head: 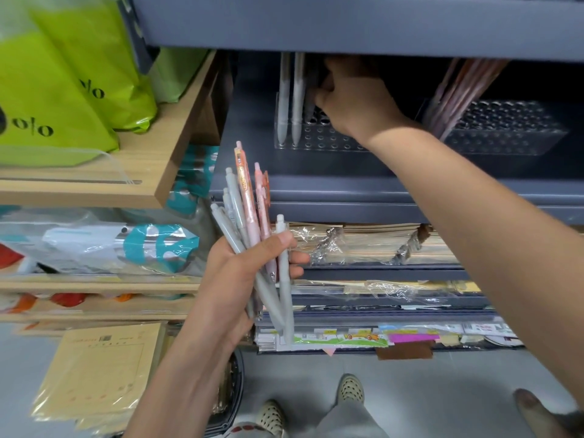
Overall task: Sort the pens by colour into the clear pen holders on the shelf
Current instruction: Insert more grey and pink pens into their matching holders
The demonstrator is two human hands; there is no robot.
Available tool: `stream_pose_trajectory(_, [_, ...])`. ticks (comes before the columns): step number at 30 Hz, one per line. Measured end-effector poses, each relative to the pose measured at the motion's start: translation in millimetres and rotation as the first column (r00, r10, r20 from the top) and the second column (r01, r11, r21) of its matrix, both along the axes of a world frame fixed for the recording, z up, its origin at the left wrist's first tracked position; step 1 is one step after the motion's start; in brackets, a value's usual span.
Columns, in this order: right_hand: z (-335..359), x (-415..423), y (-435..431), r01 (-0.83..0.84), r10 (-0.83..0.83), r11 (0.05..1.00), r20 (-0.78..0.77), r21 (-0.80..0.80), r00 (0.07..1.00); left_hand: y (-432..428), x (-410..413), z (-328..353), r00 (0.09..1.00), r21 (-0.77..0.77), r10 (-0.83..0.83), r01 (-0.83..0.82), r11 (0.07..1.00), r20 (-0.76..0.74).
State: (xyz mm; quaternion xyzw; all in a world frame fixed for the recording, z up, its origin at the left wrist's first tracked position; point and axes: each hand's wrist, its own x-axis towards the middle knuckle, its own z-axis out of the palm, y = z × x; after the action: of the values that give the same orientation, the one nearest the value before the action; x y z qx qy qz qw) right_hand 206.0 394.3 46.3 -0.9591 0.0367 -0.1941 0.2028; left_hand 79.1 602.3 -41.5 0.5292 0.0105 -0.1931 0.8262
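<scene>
Okay, my left hand point(240, 273) grips a bunch of grey and pink pens point(249, 216) mid-frame. My right hand point(350, 102) sits over the left clear holder point(328, 142), beside two grey pens point(292, 99); its fingers are curled, can't tell on what. The upper shelf lip point(347, 26) hides the pen tops. Second holder point(505, 134) upper right, green bags point(63, 74) upper left.

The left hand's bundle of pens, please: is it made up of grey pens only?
No, the left hand grips a bundle of pens that mixes several grey ones with at least two pink ones.
</scene>
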Motion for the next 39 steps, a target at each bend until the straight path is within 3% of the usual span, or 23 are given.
stream_pose_trajectory(7, [5.7, -14.8, -4.3, 0.058, -0.052, 0.973, -0.033, 0.224, 0.998, 0.8, -2.4, 1.1, 0.999, 0.012, -0.032, 0.031, 0.999, 0.031])
stream_pose_trajectory(10, [2.9, -40.5, -4.3, 0.009, -0.074, 0.836, 0.096, 0.549, 0.993, 2.4, -2.3, 2.5, 0.998, -0.001, -0.055, 0.055, 0.999, 0.033])
stream_pose_trajectory(14, [-9.3, -83.4, 3.4, -0.147, 0.182, 0.650, 0.035, 0.746, 0.983, 0.4, -1.6, 2.8, 0.992, 0.021, -0.107, 0.106, 0.994, 0.068])
stream_pose_trajectory(18, [-18.8, -103.9, 8.5, -0.189, 0.381, 0.641, -0.094, 0.744, 0.920, -6.0, -3.0, 2.1, 0.984, 0.017, -0.156, 0.155, 0.988, 0.087])
stream_pose_trajectory(22, [-24.3, -111.0, 9.6, -0.190, 0.473, 0.631, -0.180, 0.752, 0.862, -14.0, -5.1, 2.3, 0.965, 0.031, -0.234, 0.232, 0.972, 0.121])
stream_pose_trajectory(27, [-24.6, -119.9, -0.2, -0.114, 0.415, 0.532, -0.142, 0.839, 0.899, -27.6, -5.3, 2.5, 0.963, 0.015, -0.242, 0.242, 0.970, 0.115])
stream_pose_trajectory(32, [-18.1, -129.7, -14.7, -0.080, 0.192, 0.353, 0.011, 0.932, 0.981, -41.6, -6.9, -0.3, 0.964, 0.001, -0.254, 0.255, 0.967, 0.077])
stream_pose_trajectory(39, [-25.0, -150.7, -43.1, -0.166, 0.277, 0.398, 0.054, 0.902, 0.959, -79.7, -12.1, 1.3, 0.970, 0.003, -0.234, 0.235, 0.972, 0.071])
